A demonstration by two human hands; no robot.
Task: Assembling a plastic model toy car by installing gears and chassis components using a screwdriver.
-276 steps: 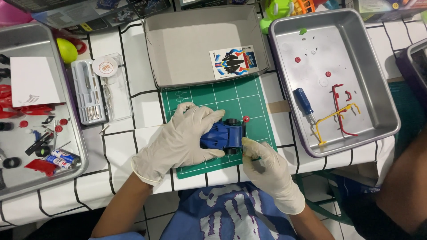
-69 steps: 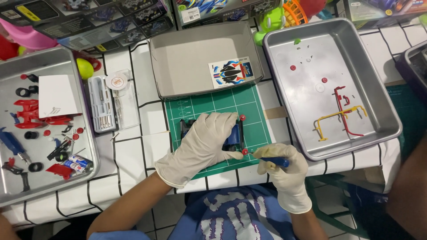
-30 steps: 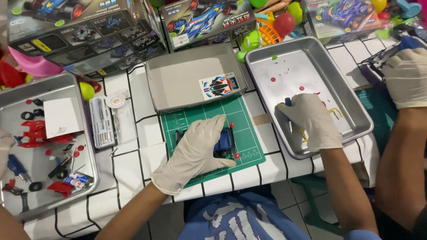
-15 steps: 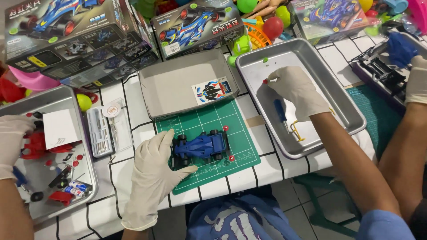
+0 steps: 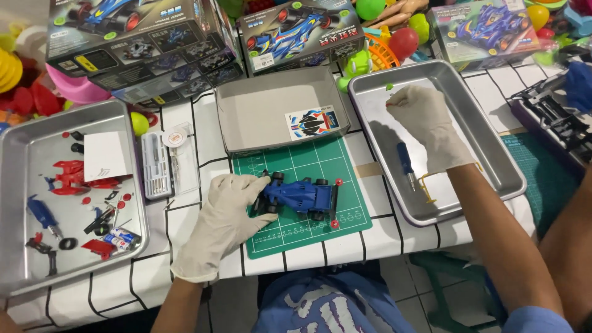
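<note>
1. Green cutting mat point(image 5: 308, 161) is my landmark; the blue toy car point(image 5: 300, 195) lies on it, near the middle, nose pointing left.
2. My left hand point(image 5: 223, 223), in a white glove, rests at the mat's left edge, fingers point(image 5: 251, 185) spread and touching the car's front end, not closed around it.
3. My right hand point(image 5: 428, 126), also gloved, is over the metal tray point(image 5: 493, 154) to the right of the mat, fingertips drawn together; whether they pinch something small, I cannot tell.
4. Blue-handled screwdriver point(image 5: 404, 164) lies in that tray, just left of my right wrist.
5. Grey box lid point(image 5: 265, 111) with a sticker sheet point(image 5: 312, 123) sits just behind the mat.
6. Second tray point(image 5: 24, 148), holding red and blue parts, lies well left of the mat.
</note>
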